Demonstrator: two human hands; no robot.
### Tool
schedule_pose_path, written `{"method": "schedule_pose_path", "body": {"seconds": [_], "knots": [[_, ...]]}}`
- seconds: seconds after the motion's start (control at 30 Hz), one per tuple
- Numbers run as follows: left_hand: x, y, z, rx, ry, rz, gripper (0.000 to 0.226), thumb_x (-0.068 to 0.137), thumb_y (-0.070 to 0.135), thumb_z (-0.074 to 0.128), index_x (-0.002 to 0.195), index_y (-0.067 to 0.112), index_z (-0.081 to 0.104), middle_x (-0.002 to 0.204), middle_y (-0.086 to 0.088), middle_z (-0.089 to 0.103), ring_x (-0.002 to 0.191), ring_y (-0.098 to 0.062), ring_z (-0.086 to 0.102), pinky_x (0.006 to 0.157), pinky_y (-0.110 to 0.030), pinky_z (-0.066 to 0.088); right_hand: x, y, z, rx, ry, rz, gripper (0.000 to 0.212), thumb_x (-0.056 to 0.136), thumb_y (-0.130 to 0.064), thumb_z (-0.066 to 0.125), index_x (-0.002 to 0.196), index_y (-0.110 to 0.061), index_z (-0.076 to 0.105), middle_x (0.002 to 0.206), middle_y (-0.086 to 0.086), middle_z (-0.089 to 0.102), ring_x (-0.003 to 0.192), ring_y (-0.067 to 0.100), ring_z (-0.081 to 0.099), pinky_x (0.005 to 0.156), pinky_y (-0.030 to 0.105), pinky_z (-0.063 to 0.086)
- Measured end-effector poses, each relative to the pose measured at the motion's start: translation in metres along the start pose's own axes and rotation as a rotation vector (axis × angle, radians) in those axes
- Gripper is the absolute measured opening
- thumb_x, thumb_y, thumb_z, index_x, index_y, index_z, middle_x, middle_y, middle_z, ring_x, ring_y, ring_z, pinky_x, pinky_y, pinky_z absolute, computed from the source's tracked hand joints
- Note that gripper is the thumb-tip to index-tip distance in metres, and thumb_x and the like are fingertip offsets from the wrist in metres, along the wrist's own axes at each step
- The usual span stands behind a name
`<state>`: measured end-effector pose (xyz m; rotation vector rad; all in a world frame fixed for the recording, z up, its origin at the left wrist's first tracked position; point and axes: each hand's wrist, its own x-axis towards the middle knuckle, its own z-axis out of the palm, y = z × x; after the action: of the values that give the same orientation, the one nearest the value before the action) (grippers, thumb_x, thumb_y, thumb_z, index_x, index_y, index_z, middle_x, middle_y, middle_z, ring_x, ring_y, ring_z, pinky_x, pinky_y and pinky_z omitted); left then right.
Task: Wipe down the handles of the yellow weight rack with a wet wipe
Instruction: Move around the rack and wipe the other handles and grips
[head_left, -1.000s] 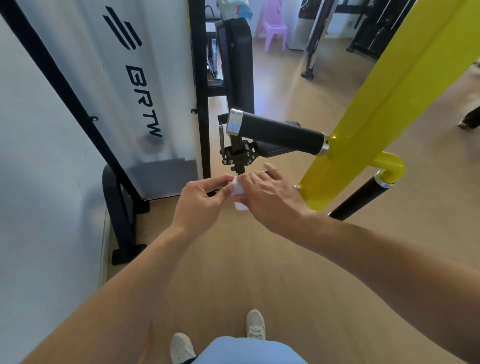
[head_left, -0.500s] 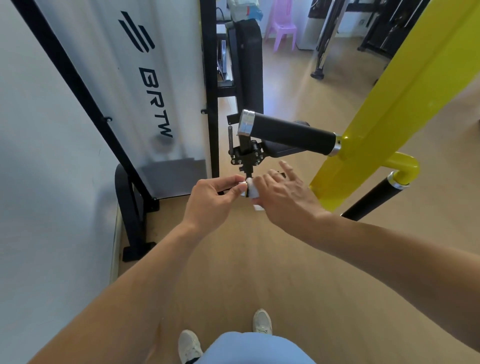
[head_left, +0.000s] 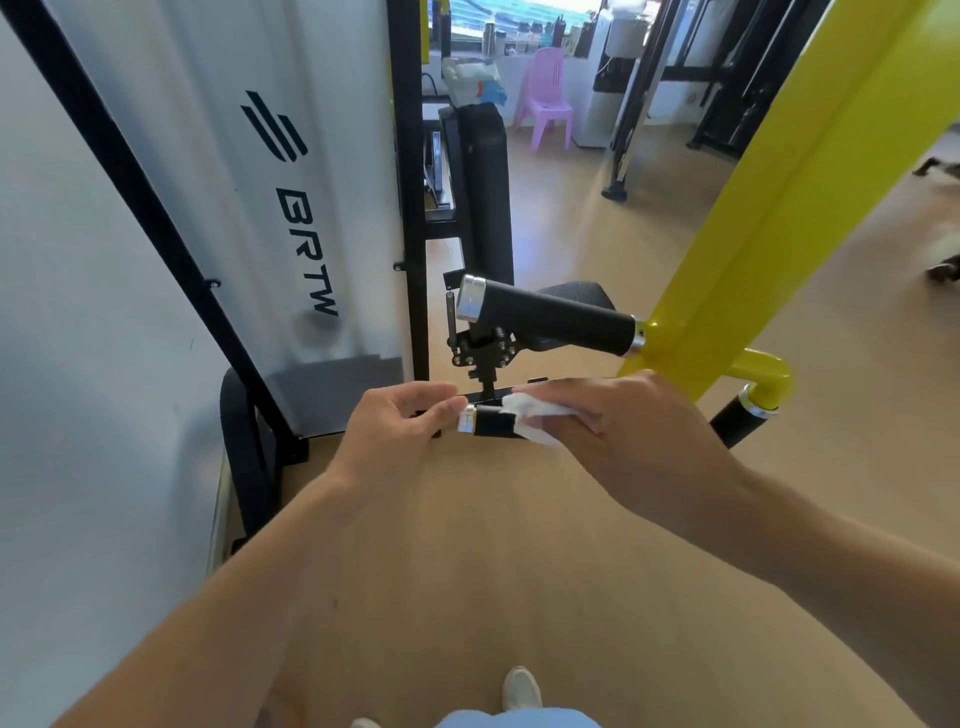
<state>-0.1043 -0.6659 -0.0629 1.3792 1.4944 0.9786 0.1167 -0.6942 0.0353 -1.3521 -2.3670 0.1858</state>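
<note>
The yellow weight rack (head_left: 779, 208) rises on the right, with black handles sticking out to the left. My right hand (head_left: 639, 436) grips a white wet wipe (head_left: 530, 410) wrapped round the lower short handle (head_left: 491, 422). Only that handle's tip and silver end cap show. My left hand (head_left: 395, 431) hovers at that end cap with loosely curled fingers, its thumb tip next to the cap, holding nothing. The longer upper handle (head_left: 545, 322) is bare. A third black handle (head_left: 737, 423) hangs from a yellow elbow at the lower right.
A white "BRTW" machine shroud (head_left: 249, 208) in a black frame stands close on the left. A black padded bench (head_left: 485, 197) sits behind the handles. Further back are a pink plastic chair (head_left: 548, 104) and other black frames. My shoe (head_left: 521, 688) shows on the beige floor.
Both hands pinched the wipe below the upper handle; now my left hand has let go and my right hand has wrapped the wipe round the lower handle. The camera tilted upward.
</note>
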Motion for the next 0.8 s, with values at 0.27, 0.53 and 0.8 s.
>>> {"method": "schedule_pose_path", "body": {"seconds": [0.27,0.53,0.8], "knots": [[0.001,0.084,-0.013,-0.263,0.119,0.324,0.036,0.092,0.057,0.052,0.114,0.035,0.07,0.111,0.014,0.075,0.11,-0.009,0.068,0.104,-0.038,0.048,0.056,-0.02,-0.055,0.085,0.448,0.019,0.024,0.091,-0.017,0.069,0.113,-0.024,0.076,0.099,-0.005,0.078,0.082,0.004,0.068,0.077,0.023,0.055],[0.001,0.102,-0.006,-0.281,0.12,0.365,0.018,0.098,0.033,0.058,0.106,0.033,0.074,0.107,0.013,0.076,0.107,-0.005,0.068,0.094,-0.025,0.048,0.053,-0.011,-0.035,0.082,0.171,0.067,0.017,0.096,-0.038,0.063,0.104,-0.031,0.076,0.08,-0.022,0.069,0.073,0.002,0.059,0.063,0.011,0.038],[-0.011,0.109,-0.014,-0.28,0.187,0.481,0.023,0.09,0.047,0.056,0.1,0.038,0.076,0.107,0.004,0.075,0.107,-0.023,0.065,0.1,-0.045,0.048,0.044,-0.024,-0.038,0.737,0.336,0.28,0.017,0.077,-0.037,0.076,0.074,-0.025,0.064,0.075,-0.014,0.072,0.065,-0.005,0.067,0.052,0.01,0.048]]}}
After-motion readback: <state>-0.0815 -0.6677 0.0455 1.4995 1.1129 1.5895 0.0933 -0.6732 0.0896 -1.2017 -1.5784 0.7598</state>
